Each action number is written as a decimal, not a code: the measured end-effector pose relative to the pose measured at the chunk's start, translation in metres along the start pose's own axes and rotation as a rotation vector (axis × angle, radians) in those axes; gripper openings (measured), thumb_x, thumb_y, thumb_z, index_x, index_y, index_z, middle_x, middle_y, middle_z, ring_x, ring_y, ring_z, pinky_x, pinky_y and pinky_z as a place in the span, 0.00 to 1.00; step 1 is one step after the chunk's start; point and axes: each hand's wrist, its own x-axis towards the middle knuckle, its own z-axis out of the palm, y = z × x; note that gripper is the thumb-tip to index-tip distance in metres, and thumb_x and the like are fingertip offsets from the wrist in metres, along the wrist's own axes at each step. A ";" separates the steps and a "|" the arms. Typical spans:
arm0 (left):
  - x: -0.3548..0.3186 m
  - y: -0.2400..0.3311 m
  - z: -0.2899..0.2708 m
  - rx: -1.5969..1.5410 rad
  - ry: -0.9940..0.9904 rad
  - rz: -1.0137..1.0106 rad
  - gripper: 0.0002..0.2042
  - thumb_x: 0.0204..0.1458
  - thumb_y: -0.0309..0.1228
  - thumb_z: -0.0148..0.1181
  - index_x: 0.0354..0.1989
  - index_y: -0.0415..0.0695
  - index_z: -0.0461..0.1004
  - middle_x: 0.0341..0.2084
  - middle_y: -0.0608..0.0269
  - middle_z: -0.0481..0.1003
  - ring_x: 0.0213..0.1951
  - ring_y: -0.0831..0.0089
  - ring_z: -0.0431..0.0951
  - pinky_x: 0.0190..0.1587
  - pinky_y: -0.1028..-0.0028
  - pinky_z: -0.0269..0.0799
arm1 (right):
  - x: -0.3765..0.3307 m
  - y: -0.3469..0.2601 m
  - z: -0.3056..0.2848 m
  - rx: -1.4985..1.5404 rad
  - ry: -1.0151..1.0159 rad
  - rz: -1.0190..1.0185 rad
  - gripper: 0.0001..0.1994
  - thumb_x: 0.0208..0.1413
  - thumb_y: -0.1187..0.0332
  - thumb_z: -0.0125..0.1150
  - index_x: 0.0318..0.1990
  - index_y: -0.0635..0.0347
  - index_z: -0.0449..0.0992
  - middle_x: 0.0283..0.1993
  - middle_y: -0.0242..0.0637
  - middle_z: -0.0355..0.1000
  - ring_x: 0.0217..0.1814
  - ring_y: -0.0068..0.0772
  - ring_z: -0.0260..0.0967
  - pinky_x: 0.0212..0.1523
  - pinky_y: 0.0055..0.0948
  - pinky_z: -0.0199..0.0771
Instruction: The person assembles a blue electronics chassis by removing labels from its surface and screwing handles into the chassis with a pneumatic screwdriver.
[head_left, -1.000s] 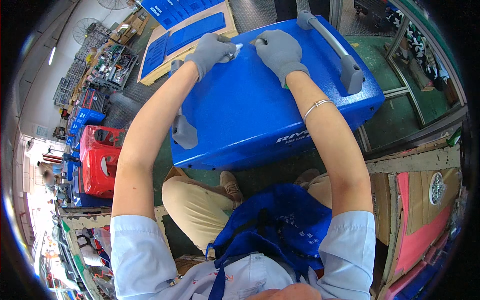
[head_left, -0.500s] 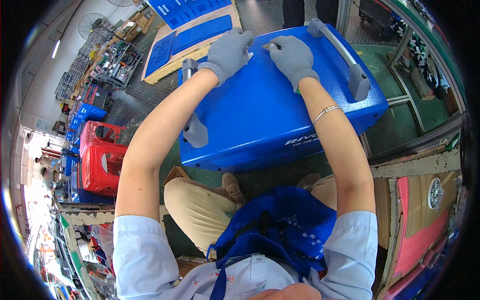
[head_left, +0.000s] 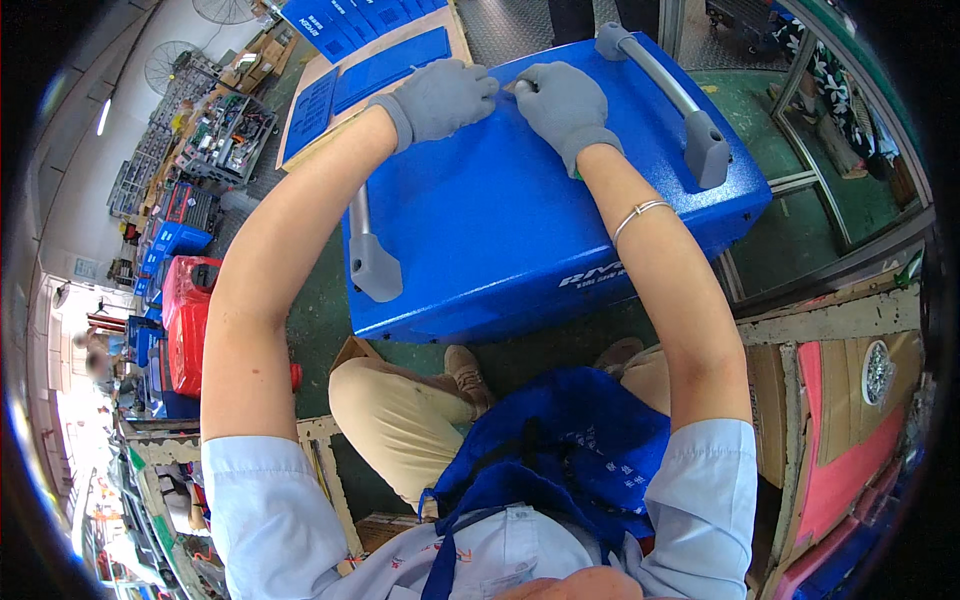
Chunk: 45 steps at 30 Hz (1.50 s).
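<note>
A large blue metal case [head_left: 480, 220] stands before my knees, a silver bar handle with grey ends on each side of its top. My left hand [head_left: 442, 102], in a grey knit glove, is over its far left part, fingers curled together; whatever they hold is hidden. Close beside it, my right hand [head_left: 565, 108], gloved alike, is closed in a pinch at the far edge. A small pale bit shows at its fingertips, too small to name. The right handle [head_left: 665, 85] is in full view; my left forearm covers part of the left handle [head_left: 375, 268].
Blue panels [head_left: 390, 68] lie on a wooden board at the far left. Red plastic stools [head_left: 190, 335] stand left. A metal-framed glass partition [head_left: 800, 180] is close on the right, with a cardboard-and-pink-lined shelf [head_left: 850, 440] nearer. A person's dark trouser legs [head_left: 590, 20] show beyond the case.
My left hand has shifted left and turned more sideways, uncovering more of the left handle's near end. My right hand has moved slightly left, still pinched. The view has shifted a little.
</note>
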 end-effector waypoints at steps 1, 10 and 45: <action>-0.001 0.000 0.001 0.000 0.001 0.002 0.09 0.45 0.30 0.59 0.37 0.48 0.76 0.38 0.64 0.72 0.44 0.66 0.73 0.43 0.67 0.72 | 0.000 0.000 0.000 0.007 -0.014 0.007 0.14 0.55 0.56 0.54 0.39 0.50 0.83 0.42 0.40 0.78 0.42 0.45 0.77 0.42 0.42 0.78; -0.019 0.001 0.009 0.005 0.109 -0.043 0.09 0.44 0.31 0.60 0.35 0.48 0.74 0.36 0.66 0.72 0.43 0.67 0.72 0.43 0.67 0.70 | 0.001 0.000 0.000 -0.012 -0.002 0.022 0.15 0.55 0.57 0.54 0.40 0.51 0.83 0.42 0.40 0.78 0.43 0.46 0.77 0.43 0.43 0.78; -0.024 0.000 0.007 0.073 0.051 0.010 0.07 0.45 0.31 0.57 0.32 0.49 0.78 0.36 0.68 0.72 0.43 0.70 0.71 0.45 0.70 0.68 | 0.000 0.004 0.007 -0.015 0.037 0.000 0.14 0.55 0.57 0.54 0.38 0.51 0.83 0.40 0.40 0.79 0.41 0.45 0.77 0.42 0.42 0.78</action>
